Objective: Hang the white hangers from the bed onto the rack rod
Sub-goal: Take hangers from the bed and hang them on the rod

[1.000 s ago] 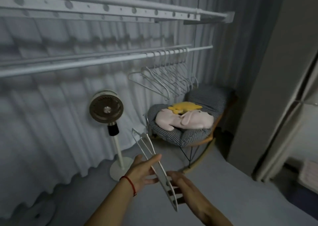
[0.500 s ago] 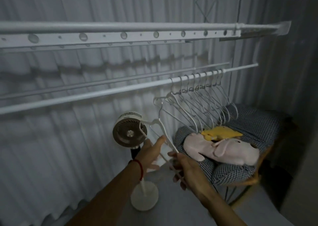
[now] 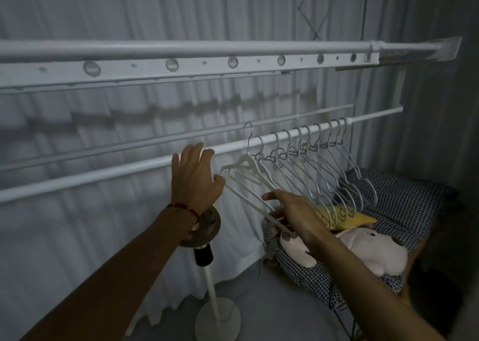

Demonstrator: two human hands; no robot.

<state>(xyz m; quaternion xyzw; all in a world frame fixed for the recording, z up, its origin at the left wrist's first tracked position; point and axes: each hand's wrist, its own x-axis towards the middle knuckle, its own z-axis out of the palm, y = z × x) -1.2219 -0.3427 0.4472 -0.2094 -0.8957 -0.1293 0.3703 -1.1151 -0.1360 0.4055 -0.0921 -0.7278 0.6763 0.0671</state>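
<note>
One white hanger (image 3: pixel 245 177) is near the rack rod (image 3: pixel 145 164), but its hook seems to be not yet over it. The right hand (image 3: pixel 291 212) grips the low end of the hanger, so the hook is far from the fingers and can swing; I think it may miss the rod or catch the hung hangers (image 3: pixel 318 169) just beside it. The left hand (image 3: pixel 195 177) is released, with fingers spread, just beside the upper end of the hanger and in front of the rod.
</note>
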